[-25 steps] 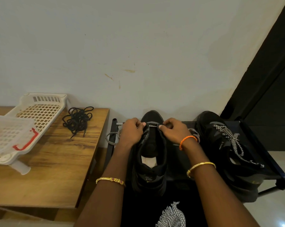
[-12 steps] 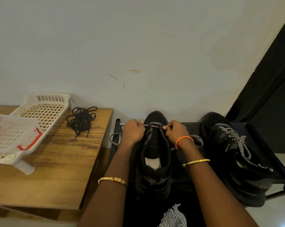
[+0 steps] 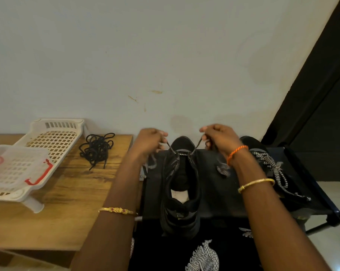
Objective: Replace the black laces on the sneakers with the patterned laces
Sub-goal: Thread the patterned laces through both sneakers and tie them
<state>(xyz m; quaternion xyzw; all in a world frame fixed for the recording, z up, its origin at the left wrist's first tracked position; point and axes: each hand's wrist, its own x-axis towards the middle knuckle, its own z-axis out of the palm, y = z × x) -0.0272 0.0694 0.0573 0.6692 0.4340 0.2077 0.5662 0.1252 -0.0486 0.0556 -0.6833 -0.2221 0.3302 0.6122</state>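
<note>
We pinch one end of the black-and-white patterned lace [image 3: 183, 153] in each hand, left hand [image 3: 148, 142] and right hand [image 3: 220, 138], above the unlaced black sneaker [image 3: 180, 192] on the dark rack [image 3: 214, 192]; uneven pulling could leave one end short, or slide the lace out of its first eyelets

Both hands pinch patterned lace [image 3: 184, 153] ends: left hand [image 3: 149, 142], right hand [image 3: 220, 140], raised above sneaker [image 3: 181, 184]. Black laces [image 3: 96, 147] left on surface [image 3: 53, 212].
</note>
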